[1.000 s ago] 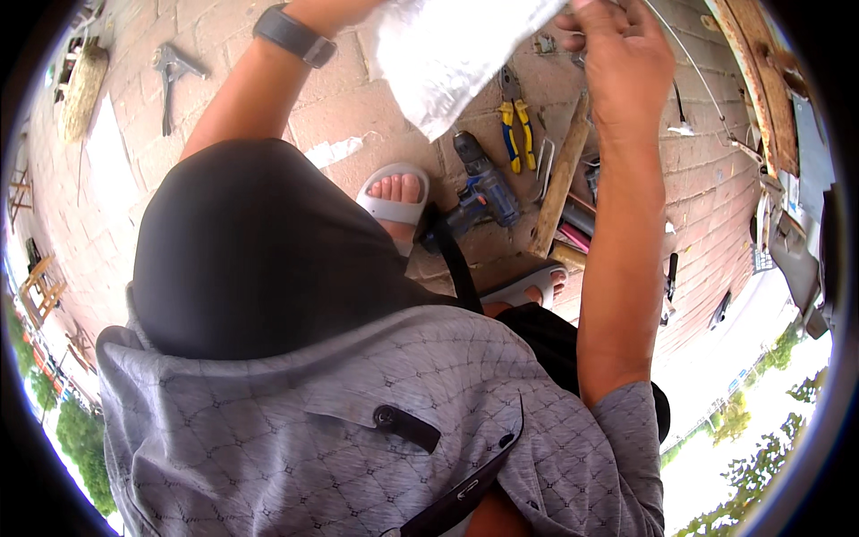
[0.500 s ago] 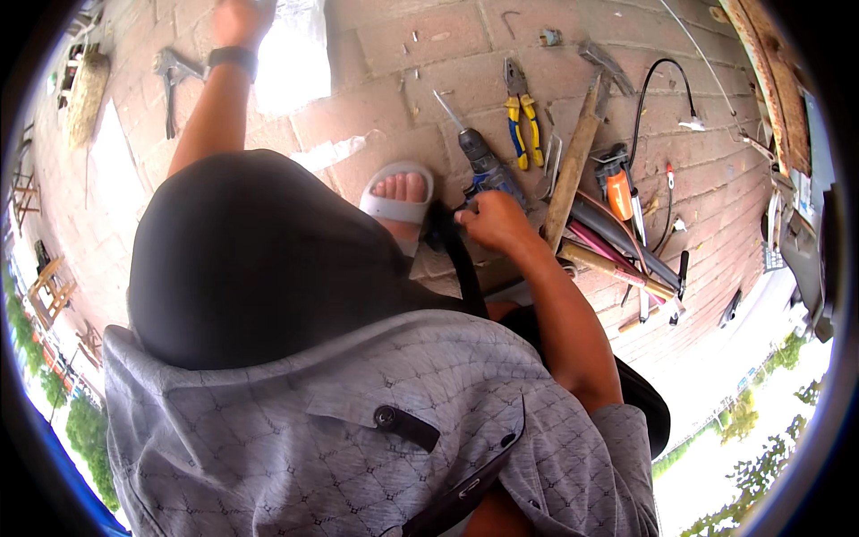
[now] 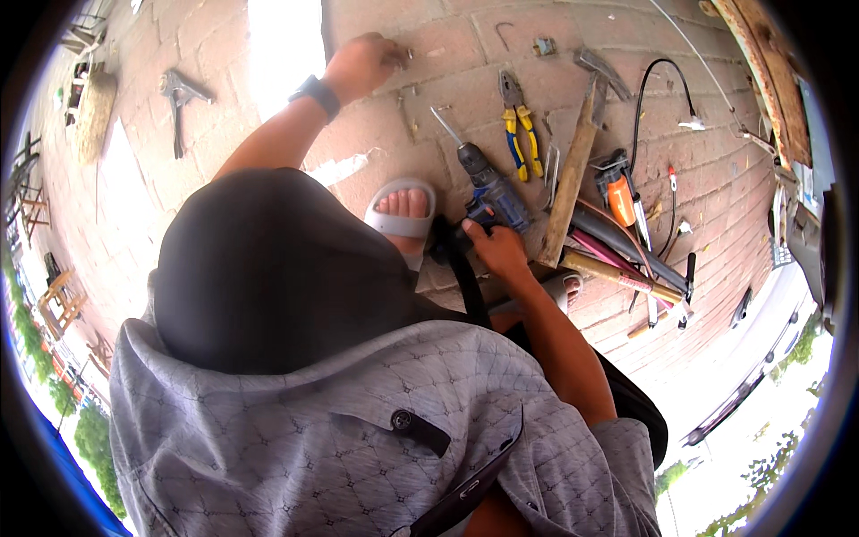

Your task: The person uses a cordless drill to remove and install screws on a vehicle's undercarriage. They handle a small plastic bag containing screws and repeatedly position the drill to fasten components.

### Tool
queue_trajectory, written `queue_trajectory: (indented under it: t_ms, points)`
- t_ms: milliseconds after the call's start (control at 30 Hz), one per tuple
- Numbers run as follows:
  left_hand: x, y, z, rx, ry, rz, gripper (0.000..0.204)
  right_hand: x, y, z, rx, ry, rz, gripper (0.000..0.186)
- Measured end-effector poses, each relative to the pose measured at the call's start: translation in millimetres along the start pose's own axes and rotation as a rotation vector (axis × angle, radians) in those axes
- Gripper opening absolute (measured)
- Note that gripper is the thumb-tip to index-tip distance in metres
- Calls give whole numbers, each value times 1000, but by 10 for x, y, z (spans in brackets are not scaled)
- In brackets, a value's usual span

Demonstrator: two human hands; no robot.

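Drill (image 3: 506, 204) shows only partly behind right hand (image 3: 497, 251).

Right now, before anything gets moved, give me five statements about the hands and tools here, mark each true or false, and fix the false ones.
1. The right hand is at the drill. True, though whether it grips is hard to tell.
2. The hammer has a wooden handle. True.
3. The left hand is touching the hammer. False: it is well away, near the white sheet.
4. The pliers have plain red handles. False: their handles are blue and yellow.
5. The dark wristband is on the left wrist. True.
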State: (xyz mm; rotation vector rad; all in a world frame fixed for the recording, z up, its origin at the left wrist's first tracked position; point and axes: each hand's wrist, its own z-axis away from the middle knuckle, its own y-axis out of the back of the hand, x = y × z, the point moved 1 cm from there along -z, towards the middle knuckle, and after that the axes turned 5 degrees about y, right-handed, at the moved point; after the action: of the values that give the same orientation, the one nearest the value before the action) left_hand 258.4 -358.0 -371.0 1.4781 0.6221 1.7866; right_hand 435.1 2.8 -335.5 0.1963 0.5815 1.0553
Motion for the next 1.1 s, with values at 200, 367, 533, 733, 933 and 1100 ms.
queue_trajectory:
  t_ms: [200, 367, 533, 733, 933, 1100]
  points:
    - [32, -59, 7, 46, -64, -86, 19, 116, -268, -23, 196, -93, -457, 65]
    - [10, -51, -26, 20, -107, -109, 18, 108, -331, -17, 210, -73, -581, 43]
    - [46, -59, 16, 16, -56, -105, 21, 48, -312, -2, 159, -176, -928, 41]
    - [132, -144, 70, 75, -53, -149, 23, -76, -257, -17, -83, -239, -1550, 24]
    - [49, -154, 33, 1, 6, -96, 25, -244, -73, 67, -191, -35, -1807, 22]
    - [14, -160, 12, 15, -19, -105, 24, -294, 69, 73, -134, -89, -1746, 24]
